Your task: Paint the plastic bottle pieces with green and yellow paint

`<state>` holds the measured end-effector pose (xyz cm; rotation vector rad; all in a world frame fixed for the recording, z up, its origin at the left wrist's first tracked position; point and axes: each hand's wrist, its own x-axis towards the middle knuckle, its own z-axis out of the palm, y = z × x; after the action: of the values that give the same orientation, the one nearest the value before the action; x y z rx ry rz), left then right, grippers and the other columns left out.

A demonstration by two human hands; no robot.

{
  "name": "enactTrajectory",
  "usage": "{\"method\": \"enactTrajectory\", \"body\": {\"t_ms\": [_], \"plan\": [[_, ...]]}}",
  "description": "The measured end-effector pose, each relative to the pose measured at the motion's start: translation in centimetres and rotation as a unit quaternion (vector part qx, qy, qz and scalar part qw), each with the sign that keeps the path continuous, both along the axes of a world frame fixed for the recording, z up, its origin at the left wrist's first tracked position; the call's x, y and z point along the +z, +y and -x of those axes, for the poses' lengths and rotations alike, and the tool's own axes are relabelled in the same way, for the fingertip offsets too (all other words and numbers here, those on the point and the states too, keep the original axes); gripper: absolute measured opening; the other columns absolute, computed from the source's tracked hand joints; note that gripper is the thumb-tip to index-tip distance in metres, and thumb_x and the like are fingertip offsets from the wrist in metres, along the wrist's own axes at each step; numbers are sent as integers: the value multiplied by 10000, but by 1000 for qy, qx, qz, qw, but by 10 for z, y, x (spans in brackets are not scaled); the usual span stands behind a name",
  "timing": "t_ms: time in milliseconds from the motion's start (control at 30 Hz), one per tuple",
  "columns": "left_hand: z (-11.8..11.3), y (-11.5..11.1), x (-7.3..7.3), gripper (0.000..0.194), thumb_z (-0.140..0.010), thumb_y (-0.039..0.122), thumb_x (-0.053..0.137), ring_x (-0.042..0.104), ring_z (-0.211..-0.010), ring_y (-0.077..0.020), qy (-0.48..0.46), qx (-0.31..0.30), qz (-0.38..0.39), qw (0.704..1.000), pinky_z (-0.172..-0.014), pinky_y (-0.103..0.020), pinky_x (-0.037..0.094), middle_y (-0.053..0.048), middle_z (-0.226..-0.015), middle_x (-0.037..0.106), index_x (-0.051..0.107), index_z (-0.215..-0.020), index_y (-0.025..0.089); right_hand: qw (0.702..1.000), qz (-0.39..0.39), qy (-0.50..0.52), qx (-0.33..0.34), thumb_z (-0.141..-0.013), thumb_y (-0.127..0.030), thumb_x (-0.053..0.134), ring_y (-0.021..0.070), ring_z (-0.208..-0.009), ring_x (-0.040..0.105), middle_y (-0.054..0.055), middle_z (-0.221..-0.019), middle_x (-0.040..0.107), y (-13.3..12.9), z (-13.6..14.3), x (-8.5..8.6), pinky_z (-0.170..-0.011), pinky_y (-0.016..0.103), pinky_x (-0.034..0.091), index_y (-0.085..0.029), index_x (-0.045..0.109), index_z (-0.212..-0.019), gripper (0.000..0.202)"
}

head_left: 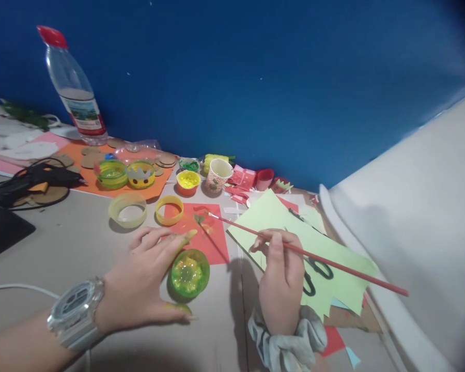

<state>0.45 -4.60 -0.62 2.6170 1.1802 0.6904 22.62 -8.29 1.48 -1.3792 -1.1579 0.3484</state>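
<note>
Pinched in my right hand (281, 274) is a long red paintbrush (344, 265), its bristle end pointing left over a square of red paper (217, 243) marked with green and yellow smears. My left hand (151, 279) rests on the table with thumb and fingers apart, around the left side of a small green cup (189, 274) that holds wet yellow-green paint. Some paint stains that hand's fingertips. Behind it are a yellow ring (169, 211) and a pale yellow ring (127, 211). A small tub of yellow paint (188, 181) stands near a paper cup (218, 175).
A water bottle (75, 88) stands at the back left, beside orange paper (155, 190) with decorated rings and cardboard discs. At the far left lies a black glue gun (34, 178). Light green paper (344, 258) and black-handled scissors (321, 269) lie at right. A blue wall (236, 77) rises behind.
</note>
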Motion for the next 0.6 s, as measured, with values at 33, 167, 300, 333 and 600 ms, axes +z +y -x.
{"method": "enactTrajectory", "body": {"t_ms": [33, 167, 300, 333, 600], "plan": [[1, 1, -1, 1043, -547, 833, 592, 523, -1130, -367, -8, -6, 4, 1000, -1015, -529, 246, -136, -1134, 661, 374, -1354, 208, 1000, -7, -4, 3, -1049, -370, 412, 100, -727, 524, 11, -828, 512, 0, 0, 0, -696, 217, 465, -165, 532, -938, 262], [10, 8, -7, 1063, -619, 931, 312, 544, -1059, -354, -48, -23, -3, 999, -951, -524, 298, -166, -1119, 639, 365, -1361, 171, 999, -25, -33, 6, -1068, -334, 372, 83, -668, 485, -10, -725, 477, 0, 0, 2, -661, 186, 416, -163, 515, -890, 285], [17, 15, -8, 1082, -655, 924, 88, 572, -927, -336, -27, 9, -1, 1000, -855, -509, 348, -167, -999, 657, 473, -1274, 125, 997, -2, -60, 55, -1072, -328, 362, 86, -693, 526, -6, -743, 532, -2, 0, -1, -672, 181, 431, -167, 547, -929, 283], [17, 16, -7, 1076, -667, 914, 68, 575, -908, -334, -15, 14, 1, 1000, -840, -505, 351, -164, -971, 666, 495, -1254, 119, 995, 11, -61, 77, -1073, -332, 358, 87, -714, 542, -4, -773, 553, -2, 0, -3, -687, 182, 443, -172, 556, -953, 281], [16, 19, 1, 1085, -719, 872, 25, 575, -858, -333, 32, 3, -1, 999, -818, -502, 342, -174, -913, 685, 576, -1194, 66, 980, 96, -57, 167, -1072, -366, 348, 96, -771, 568, 15, -854, 573, 4, -3, -8, -712, 189, 473, -154, 578, -978, 326]]}}
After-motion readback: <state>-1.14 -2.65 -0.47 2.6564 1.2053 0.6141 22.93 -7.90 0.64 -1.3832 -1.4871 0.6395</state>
